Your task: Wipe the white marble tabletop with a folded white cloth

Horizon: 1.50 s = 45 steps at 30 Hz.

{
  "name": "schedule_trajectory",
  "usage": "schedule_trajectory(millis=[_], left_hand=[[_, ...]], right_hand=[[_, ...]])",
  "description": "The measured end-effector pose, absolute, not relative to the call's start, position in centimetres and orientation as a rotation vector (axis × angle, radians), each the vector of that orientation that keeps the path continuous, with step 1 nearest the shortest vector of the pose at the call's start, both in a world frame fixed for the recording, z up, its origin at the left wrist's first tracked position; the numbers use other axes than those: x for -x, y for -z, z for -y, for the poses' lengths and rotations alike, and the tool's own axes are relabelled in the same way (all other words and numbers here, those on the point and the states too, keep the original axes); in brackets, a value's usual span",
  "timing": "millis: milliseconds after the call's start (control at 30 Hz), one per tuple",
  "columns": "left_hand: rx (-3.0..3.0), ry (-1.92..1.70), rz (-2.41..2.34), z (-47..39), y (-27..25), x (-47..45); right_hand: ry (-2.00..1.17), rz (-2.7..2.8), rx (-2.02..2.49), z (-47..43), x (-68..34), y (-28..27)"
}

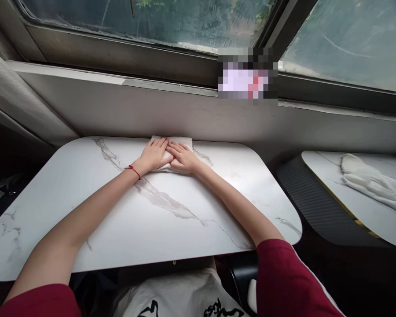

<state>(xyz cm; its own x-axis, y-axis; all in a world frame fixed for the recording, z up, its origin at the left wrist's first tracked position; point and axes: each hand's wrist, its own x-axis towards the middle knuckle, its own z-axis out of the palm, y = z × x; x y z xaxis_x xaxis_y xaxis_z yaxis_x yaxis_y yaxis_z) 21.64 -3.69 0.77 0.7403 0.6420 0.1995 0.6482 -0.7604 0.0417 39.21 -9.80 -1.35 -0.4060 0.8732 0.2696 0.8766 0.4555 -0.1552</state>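
Observation:
A folded white cloth point(181, 141) lies on the white marbled table point(95, 224), close to its far edge by the wall. On top of the cloth, my left hand point(154, 154) rests flat with its fingers stretched out; a red string bracelet point(133, 171) circles that wrist. My right hand point(183, 157) is spread flat on the cloth as well, its fingertips meeting those of my left hand. Both palms press down, and much of the cloth is hidden beneath them.
To the right stands a second marbled table point(330, 165) with a crumpled white cloth point(372, 180) on it. Beyond the tables runs a pale wall point(119, 110) below wide windows point(185, 22). A pixelated patch point(247, 77) covers something on the sill.

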Motion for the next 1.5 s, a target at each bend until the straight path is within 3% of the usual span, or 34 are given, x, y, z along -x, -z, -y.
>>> schedule_trajectory(millis=[500, 767, 1067, 1500], left_hand=[[2.865, 0.457, 1.129, 4.0, 0.4, -21.4], [2.887, 0.419, 1.072, 11.7, 0.6, -16.8], [2.88, 0.336, 1.051, 21.1, 0.1, -10.2], [2.753, 0.491, 1.148, 24.9, 0.5, -5.7]], right_hand=[[0.051, 2.427, 1.483, 8.6, -38.9, 2.0], [0.14, 2.489, 1.395, 17.1, -35.0, 2.2], [-0.028, 2.479, 1.261, 26.2, -28.8, 1.7], [-0.136, 2.538, 1.074, 27.2, -24.5, 1.5]])
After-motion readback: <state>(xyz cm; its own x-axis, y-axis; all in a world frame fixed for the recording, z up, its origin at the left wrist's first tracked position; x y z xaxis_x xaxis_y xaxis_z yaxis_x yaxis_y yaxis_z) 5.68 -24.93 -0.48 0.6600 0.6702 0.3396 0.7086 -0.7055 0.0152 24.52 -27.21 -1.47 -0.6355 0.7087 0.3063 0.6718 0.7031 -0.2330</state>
